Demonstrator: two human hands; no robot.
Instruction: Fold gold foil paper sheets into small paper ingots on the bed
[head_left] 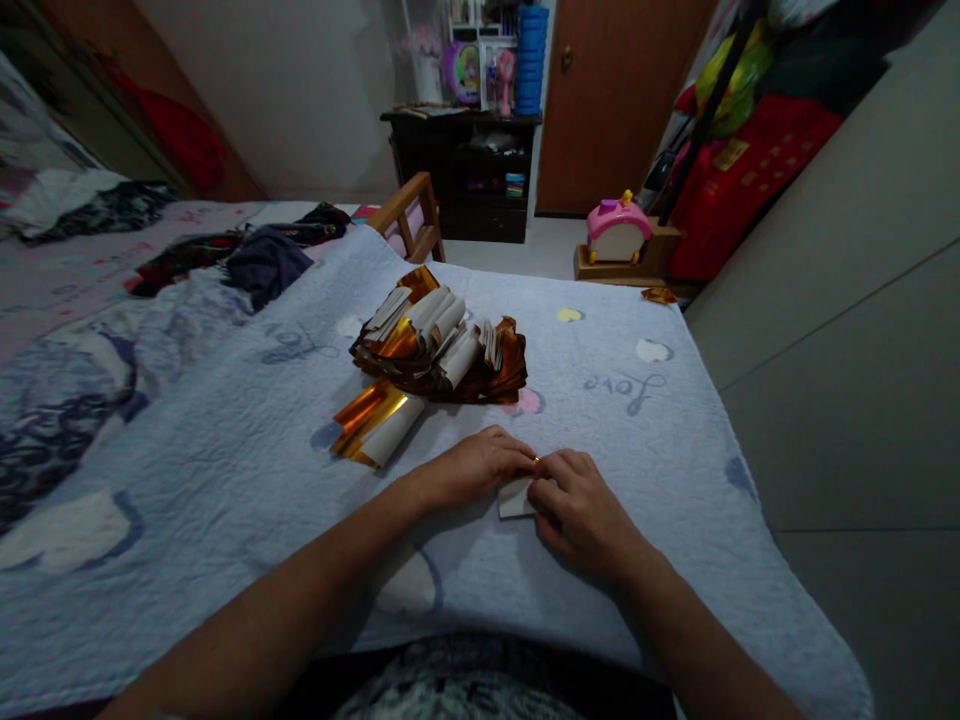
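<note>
Two hands pinch one small paper on the blue quilt

Both hands meet at the middle of my view, low on the pale blue quilt [225,450] that covers the bed. My left hand [480,465] lies knuckles up, fingers curled down onto a small white folded paper [515,498], and my right hand [581,510] closes on the same piece from the other side. The fingertips of the two hands touch each other right above the paper, so both are gripping it, pressed flat against the quilt. Only a pale corner of the paper shows under the hands; the rest is hidden, and I cannot tell how it is folded.

Just beyond my hands sits a heap of gold foil sheets [439,345], shiny orange-gold on one face and white on the other, curled and stacked loosely. One loose foil roll [375,425] lies apart from the heap on its near left side, close to my left hand but not touching it.

Dark clothes [262,260] lie bunched on the far left part of the bed. Past the foot of the bed a wooden chair back [409,215] rises, and behind it stands a dark cabinet [465,170] with small coloured things on top. A pink toy house [619,230] rests on a low wooden stand beside a brown door [615,90], and a scrap of gold foil [660,295] lies near the quilt's far right corner.
</note>
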